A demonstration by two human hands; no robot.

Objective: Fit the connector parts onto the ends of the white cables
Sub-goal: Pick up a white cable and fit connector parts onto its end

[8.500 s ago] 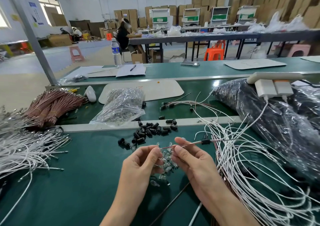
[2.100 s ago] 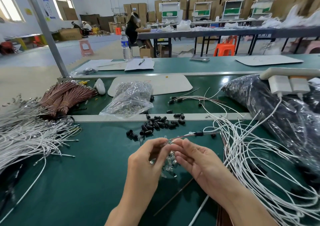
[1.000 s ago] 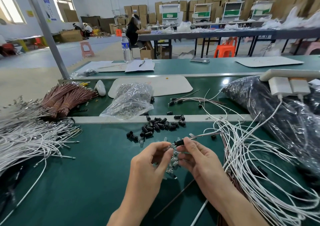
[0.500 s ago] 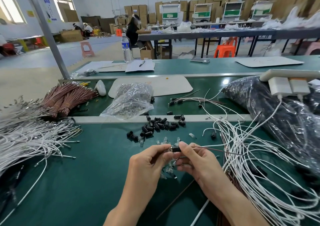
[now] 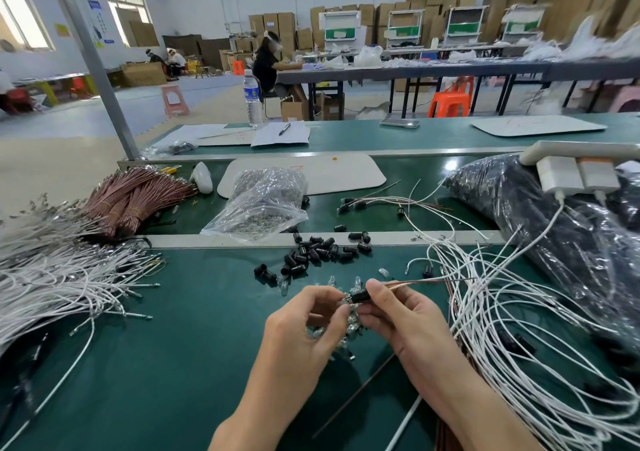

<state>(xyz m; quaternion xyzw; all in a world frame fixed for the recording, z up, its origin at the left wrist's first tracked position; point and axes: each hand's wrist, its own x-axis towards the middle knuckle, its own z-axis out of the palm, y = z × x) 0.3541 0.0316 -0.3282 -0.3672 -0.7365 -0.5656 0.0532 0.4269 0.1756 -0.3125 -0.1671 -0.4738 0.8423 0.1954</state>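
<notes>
**A:** What's lying where?

**B:** The green counter (image 5: pixel 173 364) is carrying the lot. White cables (image 5: pixel 502 340) are sprawling on the right w/ a 2nd heap (image 5: pixel 52 284) on the left. Loose black connector parts (image 5: pixel 318 253) are sitting just beyond the hands.

**A:** Hands?

**B:** The right hand (image 5: pixel 412 322) is pinching 1 black connector (image 5: pixel 360 296), w/ its wire (image 5: pixel 429 281) trailing off right. The left hand (image 5: pixel 304 329) is pinching a small clear piece (image 5: pixel 346 301) at the connector's mouth.

**A:** What's risking going wrong?

**B:** Prob the piece going in crooked if the 2 hands aren't lining up, then jamming or dropping among the clear bits (image 5: pixel 352 322) underneath. Also, imo, the wire is risking a snag in the cable heap, tugging the connector out of the pinch.
</notes>
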